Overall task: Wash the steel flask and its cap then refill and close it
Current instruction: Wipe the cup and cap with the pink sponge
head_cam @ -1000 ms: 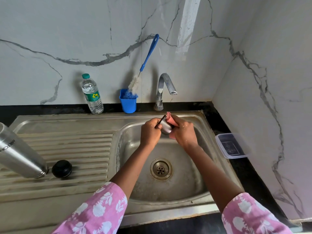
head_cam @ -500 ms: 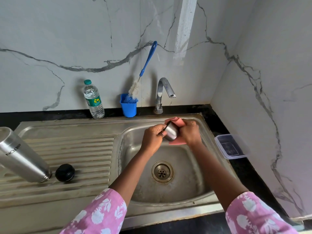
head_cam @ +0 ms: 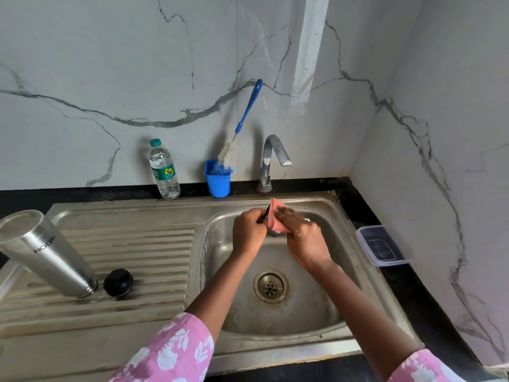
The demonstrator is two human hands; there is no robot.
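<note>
Both hands meet over the sink [head_cam: 316, 315], below the tap [head_cam: 271, 158]. The left hand [head_cam: 249, 232] is clenched around the steel cap [head_cam: 271, 232], which is almost hidden between the hands. The right hand [head_cam: 301, 237] grips a pink cloth [head_cam: 275, 216] pressed against the cap. The flask [head_cam: 46, 252] leans mouth down on the draining board [head_cam: 137, 244], with a black stopper [head_cam: 118, 282] just beside it.

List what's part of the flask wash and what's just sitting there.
In the job: steel flask, black stopper, cap held in left hand, pink scrub pad in right hand, tap, probably bottle brush.
Lying about: water bottle (maybe for the refill), blue cup, plastic box.
</note>
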